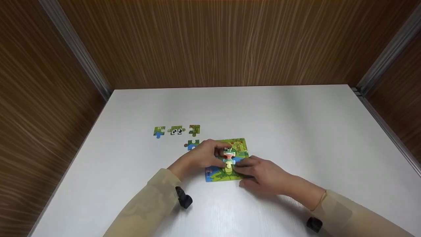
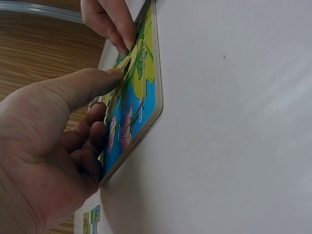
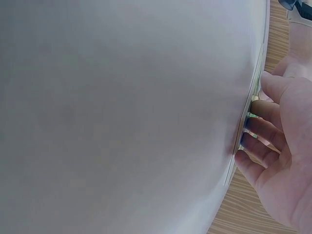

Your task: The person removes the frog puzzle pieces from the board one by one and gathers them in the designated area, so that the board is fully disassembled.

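A colourful puzzle board (image 1: 217, 177) with a green, yellow and blue picture lies flat on the white table. Over its middle, my left hand (image 1: 208, 154) pinches a shiny puzzle piece (image 1: 229, 158) between thumb and index finger. The other left fingers are curled close above the board's left part, as the left wrist view shows. My right hand (image 1: 263, 174) rests at the board's lower right, its fingertips on the picture beside that piece and its thumb near the front edge. In the right wrist view the right fingers (image 3: 265, 130) reach over the board's rim, loosely spread.
Several loose puzzle pieces lie left of the board: a green and blue one (image 1: 159, 131), one with two cartoon eyes (image 1: 177, 130), a green one (image 1: 194, 129), and a blue one (image 1: 192, 144) partly behind my left hand. Wood-grain panels (image 1: 210, 42) enclose the table (image 1: 296, 118).
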Demonstrator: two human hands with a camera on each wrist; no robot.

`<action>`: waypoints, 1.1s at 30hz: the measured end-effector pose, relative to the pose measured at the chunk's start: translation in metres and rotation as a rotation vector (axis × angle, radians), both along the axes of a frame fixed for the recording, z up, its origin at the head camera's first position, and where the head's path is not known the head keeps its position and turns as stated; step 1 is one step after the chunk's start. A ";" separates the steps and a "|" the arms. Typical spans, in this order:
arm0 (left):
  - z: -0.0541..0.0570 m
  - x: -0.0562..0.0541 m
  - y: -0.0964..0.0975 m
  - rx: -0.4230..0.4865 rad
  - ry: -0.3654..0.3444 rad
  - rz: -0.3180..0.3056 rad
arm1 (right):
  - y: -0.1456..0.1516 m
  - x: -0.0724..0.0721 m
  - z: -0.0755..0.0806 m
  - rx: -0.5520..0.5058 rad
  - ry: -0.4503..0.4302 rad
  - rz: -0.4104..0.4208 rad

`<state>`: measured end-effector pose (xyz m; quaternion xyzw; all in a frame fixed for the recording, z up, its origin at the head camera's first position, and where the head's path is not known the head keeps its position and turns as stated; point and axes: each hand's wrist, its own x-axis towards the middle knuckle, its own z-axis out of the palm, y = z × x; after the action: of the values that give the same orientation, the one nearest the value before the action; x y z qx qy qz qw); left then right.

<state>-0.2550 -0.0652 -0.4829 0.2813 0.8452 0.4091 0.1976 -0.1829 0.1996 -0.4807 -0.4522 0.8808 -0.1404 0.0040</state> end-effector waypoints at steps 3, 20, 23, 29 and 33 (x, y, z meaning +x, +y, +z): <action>0.000 0.000 0.001 -0.004 0.003 0.004 | 0.000 0.000 0.000 0.000 -0.001 -0.002; -0.001 0.000 0.001 0.032 -0.001 -0.010 | 0.000 0.000 0.001 0.025 -0.029 -0.023; -0.001 -0.001 0.002 0.024 0.006 -0.013 | 0.000 0.000 0.001 0.028 -0.036 -0.029; -0.002 -0.002 0.001 0.032 0.019 -0.016 | 0.000 0.000 0.000 0.040 -0.036 -0.035; -0.001 -0.002 -0.001 0.027 0.019 -0.014 | -0.001 0.000 -0.001 0.035 -0.032 -0.035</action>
<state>-0.2567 -0.0661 -0.4841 0.2939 0.8395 0.4162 0.1886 -0.1834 0.1989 -0.4816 -0.4342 0.8908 -0.1321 0.0235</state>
